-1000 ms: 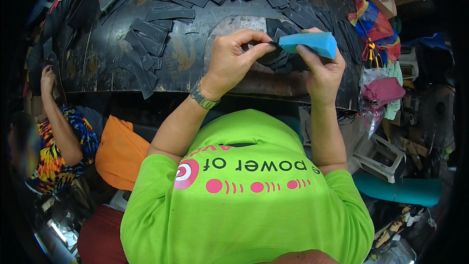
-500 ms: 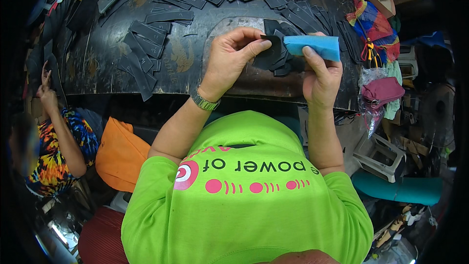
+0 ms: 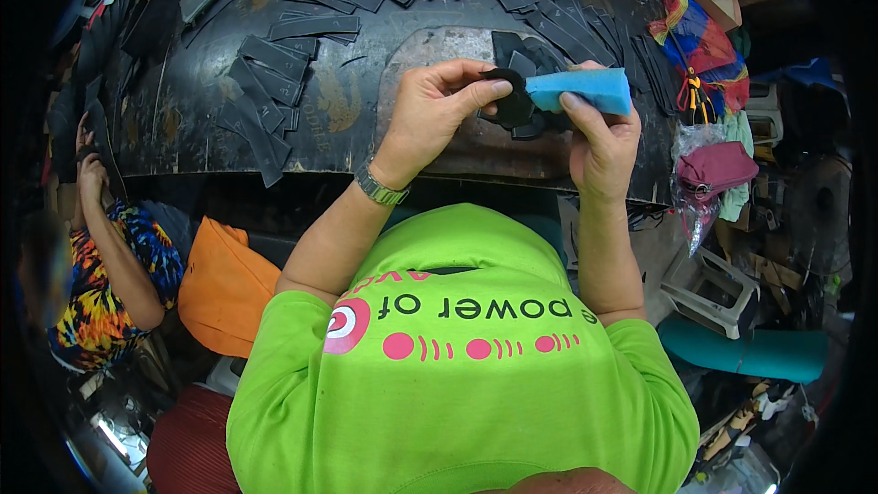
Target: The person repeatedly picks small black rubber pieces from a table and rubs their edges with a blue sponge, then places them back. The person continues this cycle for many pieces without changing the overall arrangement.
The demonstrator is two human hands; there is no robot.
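My left hand [image 3: 439,105] pinches a small black piece of sheet material [image 3: 514,110], possibly leather or fabric, between thumb and fingers. Its outline looks curved. In my right hand [image 3: 604,142] is a blue foam sponge [image 3: 590,88], thumb on the near side and fingers mostly hidden behind it. The sponge's narrow left end meets the edge of the black piece. Below them, a worn board [image 3: 421,55] lies on the black table [image 3: 197,119], with dark pieces heaped on it, partly covered by my hands.
Many dark strips [image 3: 274,59] lie in overlapping rows across the table's far side and left. At the right edge hang a maroon pouch [image 3: 715,167] and orange-handled pliers [image 3: 695,91]. A co-worker's arm [image 3: 123,252] is at far left, beside an orange cloth [image 3: 227,288].
The sponge has shifted slightly left and its end now meets the black piece, which has turned to show more of its face. The co-worker's hands at left have moved.
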